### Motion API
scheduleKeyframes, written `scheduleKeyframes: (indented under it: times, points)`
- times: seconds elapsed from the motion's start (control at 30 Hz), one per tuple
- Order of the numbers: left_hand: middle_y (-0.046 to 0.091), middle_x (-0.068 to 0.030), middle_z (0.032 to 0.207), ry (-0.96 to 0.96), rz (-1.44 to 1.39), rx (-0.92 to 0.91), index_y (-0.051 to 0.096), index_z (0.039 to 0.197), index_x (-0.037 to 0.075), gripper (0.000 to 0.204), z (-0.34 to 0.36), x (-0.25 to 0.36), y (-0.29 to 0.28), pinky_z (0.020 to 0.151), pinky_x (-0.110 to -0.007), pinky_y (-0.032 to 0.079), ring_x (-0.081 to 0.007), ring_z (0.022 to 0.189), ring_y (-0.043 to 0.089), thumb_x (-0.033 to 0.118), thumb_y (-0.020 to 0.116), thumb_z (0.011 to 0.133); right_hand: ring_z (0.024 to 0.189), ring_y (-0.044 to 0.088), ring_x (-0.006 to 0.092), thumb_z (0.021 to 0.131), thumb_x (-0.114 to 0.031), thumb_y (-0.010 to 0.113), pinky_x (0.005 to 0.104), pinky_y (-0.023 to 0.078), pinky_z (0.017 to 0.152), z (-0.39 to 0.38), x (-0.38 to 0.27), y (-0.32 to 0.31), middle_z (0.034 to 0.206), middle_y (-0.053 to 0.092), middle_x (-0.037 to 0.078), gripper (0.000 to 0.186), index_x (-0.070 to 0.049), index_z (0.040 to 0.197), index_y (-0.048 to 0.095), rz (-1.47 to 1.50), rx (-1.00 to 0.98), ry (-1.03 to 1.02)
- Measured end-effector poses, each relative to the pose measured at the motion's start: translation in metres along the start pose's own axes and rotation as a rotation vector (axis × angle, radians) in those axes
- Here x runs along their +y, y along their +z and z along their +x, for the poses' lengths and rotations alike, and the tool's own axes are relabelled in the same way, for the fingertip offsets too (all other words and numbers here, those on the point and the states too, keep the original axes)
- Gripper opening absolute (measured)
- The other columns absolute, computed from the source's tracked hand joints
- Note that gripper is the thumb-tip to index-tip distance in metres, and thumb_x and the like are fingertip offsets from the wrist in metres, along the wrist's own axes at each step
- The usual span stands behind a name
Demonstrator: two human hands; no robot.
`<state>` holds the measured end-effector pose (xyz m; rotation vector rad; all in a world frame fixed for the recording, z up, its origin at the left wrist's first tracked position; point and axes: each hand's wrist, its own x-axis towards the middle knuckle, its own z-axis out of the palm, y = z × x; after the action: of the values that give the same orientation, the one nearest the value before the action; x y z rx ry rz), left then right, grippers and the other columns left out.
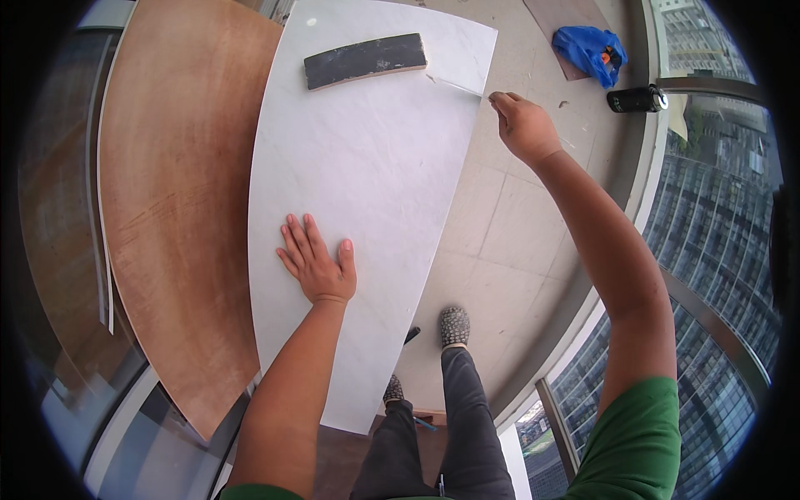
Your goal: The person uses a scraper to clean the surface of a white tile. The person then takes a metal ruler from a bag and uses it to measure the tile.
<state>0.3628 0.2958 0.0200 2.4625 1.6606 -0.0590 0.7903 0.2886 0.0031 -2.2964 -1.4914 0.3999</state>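
Observation:
A long white panel (375,167) with faint marbling lies in front of me. My left hand (318,265) rests palm down on its near left part, fingers stretched and a little apart. Out past the panel's far right edge, my right hand (523,125) is closed in a pinch. From its fingertips a thin pale strip (458,87) runs left onto the panel; its exact kind is too fine to make out. Just beyond the strip's left end lies a dark grey block (365,62) with dusty white marks and a light brown side, touched by neither hand.
A brown wooden board (183,192) lies left of the panel, beside glass. Right of it are floor tiles (492,217), a blue plastic bag (587,52), a black cylinder (635,100) and a window wall (708,217). My shoe (454,327) stands by the panel's near right edge.

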Motion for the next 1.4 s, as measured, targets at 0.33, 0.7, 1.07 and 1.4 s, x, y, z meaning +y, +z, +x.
scheduleKeyframes:
  times: [0.33,0.7,1.07,1.4]
  points:
    - [0.015,-0.019,0.17,0.014,-0.014,-0.001,0.024,0.161,0.005,0.08,0.0,0.0,0.003,0.124,-0.059,0.0,-0.0376,0.157,0.009,0.052,0.044,0.1,0.1,0.066,0.0407,0.097,-0.015,0.05,0.0491,0.053,0.084,0.086,0.031,-0.024,0.106,0.069,0.019,0.019,-0.008,0.105,0.066,-0.139,0.14,0.136]
    - [0.015,-0.0196,0.17,0.007,-0.019,-0.013,0.024,0.161,0.005,0.081,0.0,-0.001,0.0,0.124,-0.06,0.0,-0.0383,0.157,0.009,0.055,0.042,0.101,0.109,0.065,0.0375,0.094,-0.013,0.047,0.0466,0.053,0.091,0.102,0.01,-0.027,0.113,0.07,0.014,0.024,-0.011,0.11,0.065,-0.244,-0.038,0.195]
    - [0.014,-0.019,0.17,0.015,-0.022,-0.013,0.023,0.162,0.005,0.081,0.001,0.0,0.001,0.123,-0.06,0.0,-0.0377,0.158,0.009,0.054,0.043,0.101,0.107,0.067,0.0388,0.091,-0.01,0.05,0.0477,0.054,0.091,0.112,0.011,-0.032,0.11,0.071,0.019,0.029,-0.01,0.114,0.067,-0.316,-0.092,0.2]
    - [0.015,-0.0193,0.17,0.004,-0.013,-0.008,0.025,0.161,0.005,0.081,-0.001,-0.003,0.001,0.123,-0.06,0.001,-0.0378,0.157,0.009,0.054,0.043,0.101,0.097,0.067,0.0418,0.097,-0.014,0.052,0.0491,0.054,0.084,0.059,-0.001,-0.037,0.1,0.071,0.02,0.021,-0.007,0.107,0.069,-0.184,-0.105,0.004]
